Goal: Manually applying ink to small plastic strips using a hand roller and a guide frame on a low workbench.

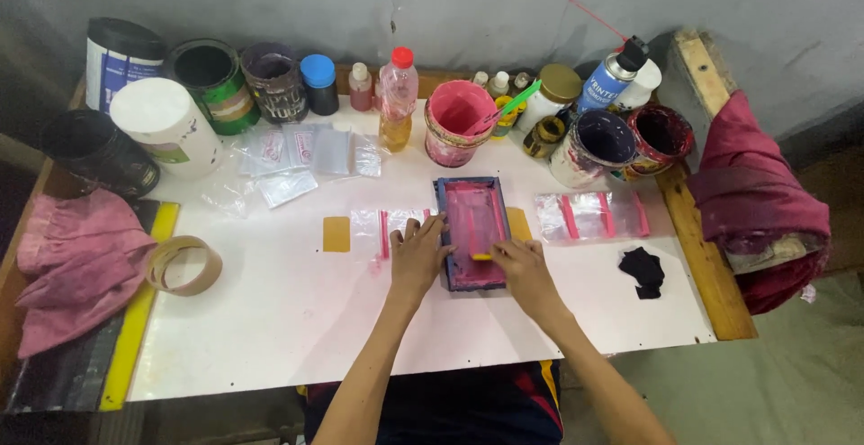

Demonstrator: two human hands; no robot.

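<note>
Frame (472,232) lengthwise away, L hand (418,251) steadying

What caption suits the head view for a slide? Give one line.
Left hand steadies a small pink-inked screen frame while the right hand presses on it, paint pots behind.

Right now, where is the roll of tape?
In the head view the roll of tape lies at the white table's left edge, between the pink cloth and the left hand.
</note>
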